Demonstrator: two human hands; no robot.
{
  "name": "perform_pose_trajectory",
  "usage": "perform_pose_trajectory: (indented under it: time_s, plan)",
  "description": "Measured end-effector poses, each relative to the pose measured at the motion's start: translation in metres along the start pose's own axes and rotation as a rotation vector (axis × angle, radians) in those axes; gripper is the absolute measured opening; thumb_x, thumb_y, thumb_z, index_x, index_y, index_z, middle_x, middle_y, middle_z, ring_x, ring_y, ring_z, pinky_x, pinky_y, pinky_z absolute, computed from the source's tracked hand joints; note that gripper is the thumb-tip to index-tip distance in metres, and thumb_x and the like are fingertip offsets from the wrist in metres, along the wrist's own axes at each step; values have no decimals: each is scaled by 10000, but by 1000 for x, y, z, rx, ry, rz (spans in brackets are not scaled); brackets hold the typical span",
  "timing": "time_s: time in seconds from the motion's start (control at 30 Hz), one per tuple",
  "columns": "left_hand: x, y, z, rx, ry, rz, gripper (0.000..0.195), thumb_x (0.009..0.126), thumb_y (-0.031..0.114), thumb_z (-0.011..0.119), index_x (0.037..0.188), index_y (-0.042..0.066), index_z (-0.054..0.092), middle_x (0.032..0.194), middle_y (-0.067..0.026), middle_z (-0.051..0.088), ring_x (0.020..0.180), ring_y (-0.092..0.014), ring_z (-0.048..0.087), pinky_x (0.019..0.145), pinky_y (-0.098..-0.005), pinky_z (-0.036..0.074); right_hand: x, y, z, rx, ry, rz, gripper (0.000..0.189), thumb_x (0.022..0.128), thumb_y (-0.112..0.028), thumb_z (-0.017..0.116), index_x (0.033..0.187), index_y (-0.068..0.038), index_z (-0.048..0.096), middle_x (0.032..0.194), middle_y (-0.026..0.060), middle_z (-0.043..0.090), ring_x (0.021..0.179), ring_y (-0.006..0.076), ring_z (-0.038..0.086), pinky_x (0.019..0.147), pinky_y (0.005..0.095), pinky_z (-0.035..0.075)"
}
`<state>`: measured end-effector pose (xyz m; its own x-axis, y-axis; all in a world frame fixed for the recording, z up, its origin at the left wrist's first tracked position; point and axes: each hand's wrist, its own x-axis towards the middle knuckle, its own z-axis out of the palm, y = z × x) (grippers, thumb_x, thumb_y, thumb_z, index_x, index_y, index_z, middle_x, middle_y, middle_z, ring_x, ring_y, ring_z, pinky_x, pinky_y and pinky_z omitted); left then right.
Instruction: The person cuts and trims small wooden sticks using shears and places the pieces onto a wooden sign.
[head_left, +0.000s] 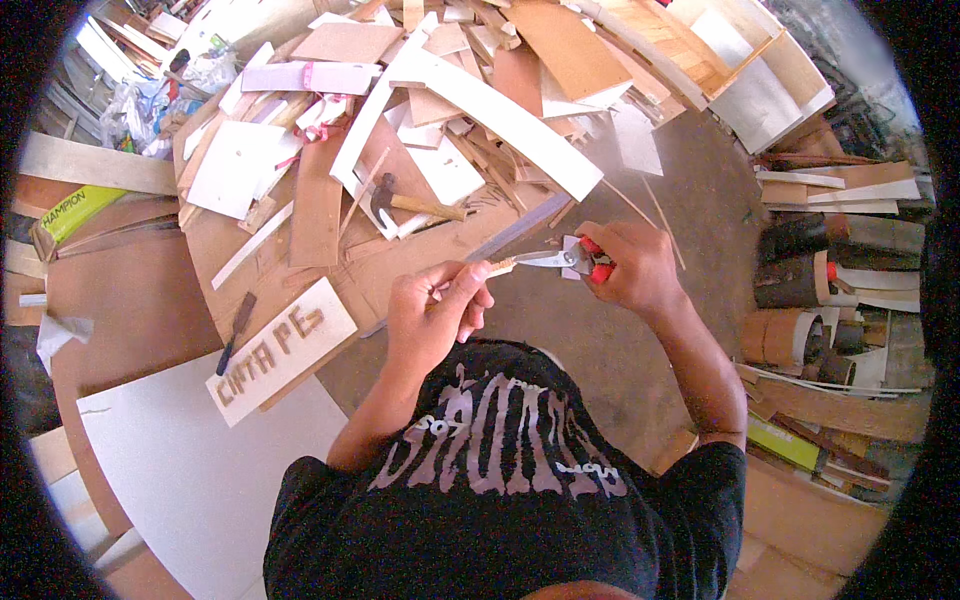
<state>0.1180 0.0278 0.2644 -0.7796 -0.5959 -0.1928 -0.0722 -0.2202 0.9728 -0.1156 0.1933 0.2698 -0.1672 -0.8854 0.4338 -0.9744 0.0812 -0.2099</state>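
Observation:
My right hand (636, 264) grips snips with red handles (592, 262), their silver blades pointing left. Pinched between my left thumb and fingers is a small light-brown strip (501, 266), and the blade tips meet its free end. My left hand (435, 304) hides the rest of that piece. Whether the blades are closed on it is hard to tell. Left of my left hand lies a pale board (300, 375) bearing raised brown letters. A dark slim tool (238, 330) rests across this board's left edge. Beyond, a claw hammer (420, 205) with a wooden handle lies among the offcuts.
Wood and board offcuts (525, 127) are heaped on the worktable (201, 244) ahead. A large white sheet (195, 465) extends at lower left. Rolls (784, 337) and stacked boards line the right side. Brown floor (540, 322) shows below my hands.

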Motion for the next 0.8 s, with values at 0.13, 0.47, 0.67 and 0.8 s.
perform_pose_trajectory:
  time_s: [0.13,0.47,0.67,0.8]
  plan:
    - [30,-3,-5,-11,86,22,357,984,290,646,804,-15,688,613,-20,611,477,-51,528,401,-196,375,30,6,9,42,-89,85,376,635,-104,783,1001,-74,699,764,100,656,688,301,648,612,385,512]
    - [75,10,2,-38,294,57,277,989,240,638,923,-22,701,699,-40,658,529,-62,567,427,-198,402,91,50,22,415,-295,216,450,744,-259,793,1120,-32,694,876,147,713,773,294,692,727,380,552]
    - [93,17,26,-122,459,161,219,973,111,644,1094,-70,676,841,-100,716,646,-108,648,485,-212,474,106,67,28,809,-506,271,433,837,-364,767,1045,8,687,769,142,665,690,242,633,667,373,494]
    - [99,20,35,-41,520,296,235,943,11,649,1158,-84,663,946,-156,728,763,-162,707,544,-234,541,111,73,31,928,-597,285,457,819,-379,784,1040,9,686,802,161,678,719,287,655,687,390,506]
